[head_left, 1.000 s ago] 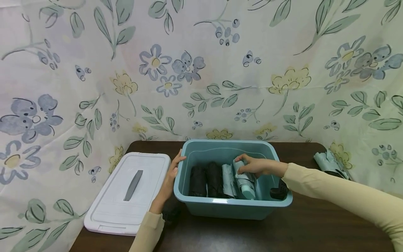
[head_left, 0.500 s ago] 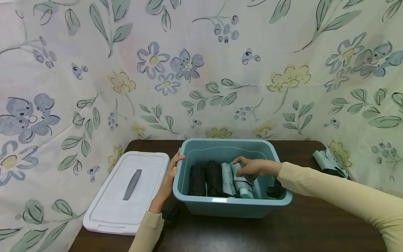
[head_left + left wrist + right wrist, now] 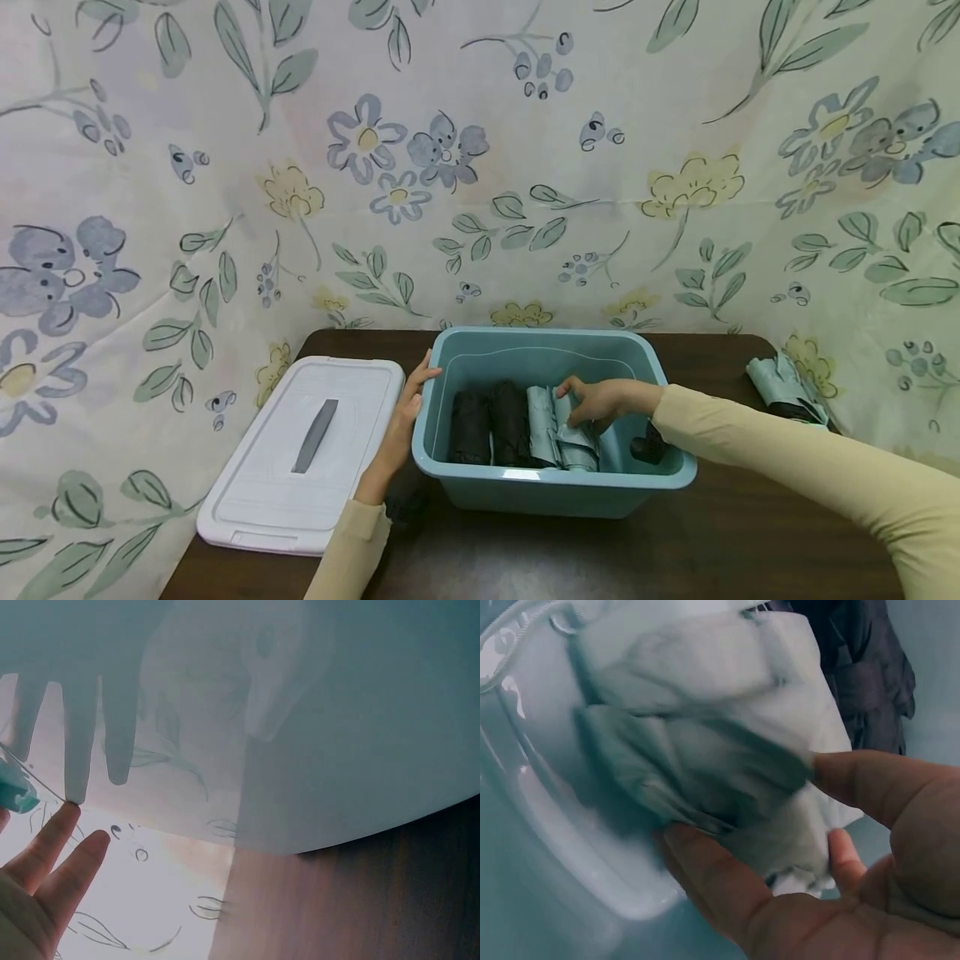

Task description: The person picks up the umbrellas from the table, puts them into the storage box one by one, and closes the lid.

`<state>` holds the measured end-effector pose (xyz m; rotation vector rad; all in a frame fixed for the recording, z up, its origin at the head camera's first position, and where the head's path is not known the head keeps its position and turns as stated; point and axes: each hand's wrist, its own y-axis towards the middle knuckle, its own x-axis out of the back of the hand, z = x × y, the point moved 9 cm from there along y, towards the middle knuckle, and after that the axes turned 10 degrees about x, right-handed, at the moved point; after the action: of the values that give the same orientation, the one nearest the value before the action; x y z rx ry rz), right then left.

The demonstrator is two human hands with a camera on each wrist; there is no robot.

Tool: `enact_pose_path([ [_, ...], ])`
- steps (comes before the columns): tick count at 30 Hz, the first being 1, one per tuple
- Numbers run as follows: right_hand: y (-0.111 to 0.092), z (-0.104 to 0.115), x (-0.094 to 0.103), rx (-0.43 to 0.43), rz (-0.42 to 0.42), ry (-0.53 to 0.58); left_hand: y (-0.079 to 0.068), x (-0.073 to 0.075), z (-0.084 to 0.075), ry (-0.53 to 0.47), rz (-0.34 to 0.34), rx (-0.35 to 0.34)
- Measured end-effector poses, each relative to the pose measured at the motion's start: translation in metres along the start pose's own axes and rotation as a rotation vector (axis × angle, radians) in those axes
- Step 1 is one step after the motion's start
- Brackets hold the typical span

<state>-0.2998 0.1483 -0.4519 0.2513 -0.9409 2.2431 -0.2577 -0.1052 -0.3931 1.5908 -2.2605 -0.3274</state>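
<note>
A pale blue-green folded umbrella (image 3: 577, 446) lies inside the light blue plastic bin (image 3: 551, 492). My right hand (image 3: 611, 400) reaches into the bin and grips its sides; in the right wrist view the thumb and fingers lie around the crumpled fabric (image 3: 705, 757). Beside it on the left is a second pale umbrella (image 3: 543, 425), then two black folded umbrellas, one (image 3: 510, 423) next to the other (image 3: 471, 429). My left hand (image 3: 397, 433) rests against the bin's left side, fingertips at the rim. The left wrist view shows extended fingers (image 3: 49, 847) touching the bin wall.
A white lid (image 3: 262, 467) with a grey handle lies left of the bin on the dark wooden table (image 3: 540, 558). Another pale blue-green folded umbrella (image 3: 783, 385) lies at the table's far right. Floral cloth (image 3: 480, 233) hangs behind.
The gripped umbrella has shifted slightly left, closer against its pale neighbour, and its rounded teal end no longer shows at the front. My left hand stays at the bin's side.
</note>
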Motion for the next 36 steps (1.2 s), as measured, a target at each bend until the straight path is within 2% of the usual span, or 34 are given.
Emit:
enact_pose_path([
  [5,0.001,-0.001,0.001,-0.017,-0.006,-0.039,0.001,0.003,0.010,0.005,-0.002,-0.011],
  [12,-0.001,-0.001,0.000,-0.023,0.007,-0.038,0.000,-0.001,-0.002,0.007,0.003,-0.002],
  [24,-0.012,0.007,0.005,-0.010,0.028,-0.129,0.000,-0.002,-0.004,0.024,0.000,0.006],
  [28,-0.018,0.020,0.006,0.040,0.048,-0.159,0.000,-0.001,-0.005,0.028,-0.005,0.007],
  [36,-0.037,0.050,0.014,0.209,0.064,-0.267,-0.001,-0.001,-0.006,0.027,-0.005,0.006],
])
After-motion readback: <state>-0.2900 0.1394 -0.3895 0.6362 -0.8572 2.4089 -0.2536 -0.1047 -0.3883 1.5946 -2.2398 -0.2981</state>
